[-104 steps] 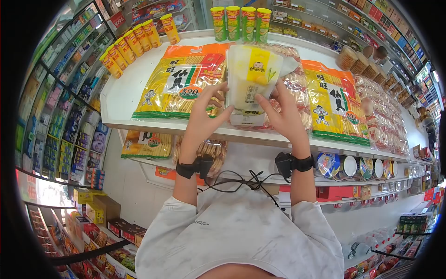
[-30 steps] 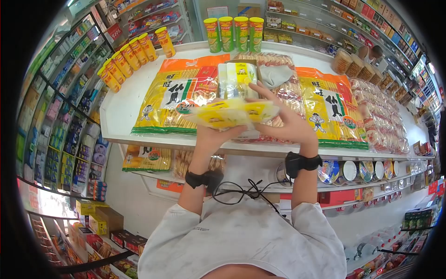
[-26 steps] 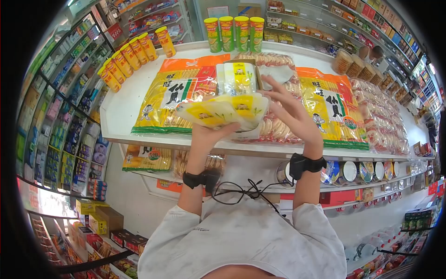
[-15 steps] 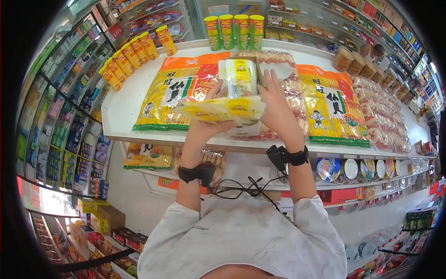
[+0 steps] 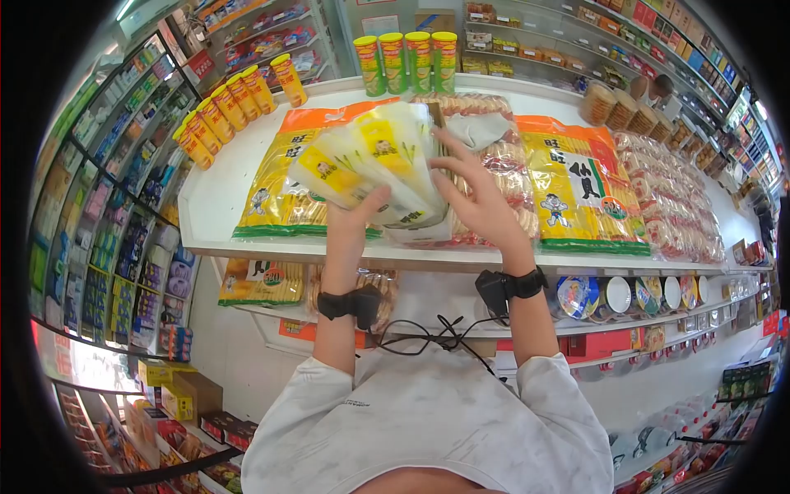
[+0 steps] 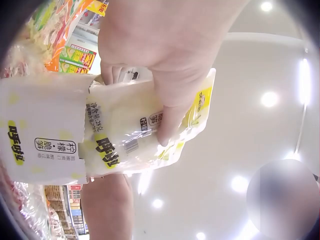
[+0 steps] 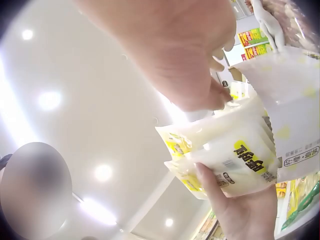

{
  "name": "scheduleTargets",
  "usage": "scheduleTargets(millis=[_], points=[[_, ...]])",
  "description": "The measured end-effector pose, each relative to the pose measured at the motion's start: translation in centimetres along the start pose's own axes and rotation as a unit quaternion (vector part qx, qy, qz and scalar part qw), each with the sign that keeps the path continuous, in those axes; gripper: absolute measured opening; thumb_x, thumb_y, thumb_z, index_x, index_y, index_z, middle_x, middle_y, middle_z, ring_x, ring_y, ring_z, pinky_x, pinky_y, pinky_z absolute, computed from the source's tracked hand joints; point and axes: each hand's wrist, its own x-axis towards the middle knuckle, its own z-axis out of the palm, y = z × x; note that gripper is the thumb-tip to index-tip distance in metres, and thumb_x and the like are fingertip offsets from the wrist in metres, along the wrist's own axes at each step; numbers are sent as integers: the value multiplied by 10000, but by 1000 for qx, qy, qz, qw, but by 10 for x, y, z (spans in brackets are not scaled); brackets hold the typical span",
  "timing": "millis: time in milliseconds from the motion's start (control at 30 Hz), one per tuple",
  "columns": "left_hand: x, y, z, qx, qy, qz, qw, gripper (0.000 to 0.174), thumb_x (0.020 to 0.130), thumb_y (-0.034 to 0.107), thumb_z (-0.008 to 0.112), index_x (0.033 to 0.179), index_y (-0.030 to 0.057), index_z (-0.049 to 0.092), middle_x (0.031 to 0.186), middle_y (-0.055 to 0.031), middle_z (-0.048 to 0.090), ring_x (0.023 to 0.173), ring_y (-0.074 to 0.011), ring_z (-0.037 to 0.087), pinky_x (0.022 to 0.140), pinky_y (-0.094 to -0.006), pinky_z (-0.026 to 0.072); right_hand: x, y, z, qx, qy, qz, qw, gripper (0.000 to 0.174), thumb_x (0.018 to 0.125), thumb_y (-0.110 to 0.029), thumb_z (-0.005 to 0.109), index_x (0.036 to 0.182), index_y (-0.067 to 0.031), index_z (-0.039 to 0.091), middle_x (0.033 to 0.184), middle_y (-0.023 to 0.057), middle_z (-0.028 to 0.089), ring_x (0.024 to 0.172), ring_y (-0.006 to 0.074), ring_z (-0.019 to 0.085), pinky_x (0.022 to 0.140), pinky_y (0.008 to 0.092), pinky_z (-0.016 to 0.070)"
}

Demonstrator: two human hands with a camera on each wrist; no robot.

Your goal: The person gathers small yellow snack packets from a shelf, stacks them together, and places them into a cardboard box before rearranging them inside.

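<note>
Noted fanned out above the shelf (image 5: 222, 165), no longer stacked flat as half a second ago, so each front shows: yellow-and-white packets (image 5: 374, 165), pinched at the base by left hand (image 5: 350, 226), right hand (image 5: 485, 206) fingers loosely spread against the fan's edge; back labels apparently "柠檬脆笋", bags (image 5: 580, 189) behind marked "仙贝".

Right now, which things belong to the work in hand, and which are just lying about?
In hand: packets, fanned in the left hand; right hand touching them.
Lying about: cracker bags, cans, shelf.
</note>
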Motion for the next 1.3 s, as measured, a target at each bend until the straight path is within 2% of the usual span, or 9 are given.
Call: scheduleTargets(millis=[100,200,333,600,733,900,1000,1100,1300], points=[[5,-12,-14,-23,0,1,1000,639,891,54,848,1441,15,526,1334,-89,664,1204,-210,654,1033,-384,547,-1,-9,-2,55,-45,-6,997,270,1009,-128,657,1263,-47,696,1629,213,452,1523,408,401,1226,465,340],[4,-20,-24,-42,-10,-6,999,705,888,51,853,1490,34,487,1373,-91,647,1242,-232,642,1060,-418,541,-3,-15,3,28,62,-22,997,285,1024,-150,650,1272,-16,691,1634,237,430,1491,403,436,1204,463,366],[-2,-22,-25,-48,-20,28,998,592,824,-1,885,1347,-15,608,1257,-93,709,1108,-198,692,968,-347,574,2,-16,9,-54,164,34,984,343,1053,-203,622,1286,43,675,1648,300,362,1540,440,347,1236,484,314],[-14,-24,-24,-27,-31,38,998,595,817,-31,879,1350,-17,615,1236,-89,725,1085,-193,699,964,-344,578,12,13,13,-213,112,15,971,416,1105,-271,500,1214,64,723,1679,350,260,1572,515,221,1277,528,226],[-13,-21,-20,-2,-38,5,999,739,824,-61,847,1471,-2,496,1371,-115,645,1213,-235,653,1051,-396,544,18,26,20,-198,99,27,975,352,1065,-258,589,1150,44,748,1668,363,271,1573,523,214,1277,535,223],[-10,-20,-14,-29,-45,33,998,698,796,-53,876,1417,-10,562,1310,-103,691,1136,-198,683,984,-352,570,24,31,20,-75,72,71,992,295,992,-243,716,1080,36,754,1647,384,292,1569,526,226,1272,523,243],[-12,-22,-26,11,-69,5,998,719,794,-36,878,1431,-8,544,1330,-111,678,1175,-219,674,1014,-376,565,28,30,31,-78,132,31,988,280,974,-248,742,1023,27,756,1639,378,313,1563,527,242,1268,518,263],[-16,-17,-28,40,-111,14,993,750,781,-40,878,1447,-4,534,1344,-114,672,1200,-229,668,1033,-387,561,32,36,27,-223,156,6,962,293,945,-263,774,973,27,748,1632,377,324,1558,532,249,1265,521,272],[-16,-10,-26,107,-160,73,979,815,757,-67,862,1490,7,514,1365,-112,662,1220,-234,658,1050,-388,552,37,37,25,-212,83,39,973,364,856,-287,860,952,40,731,1634,386,313,1561,546,228,1271,524,261]])
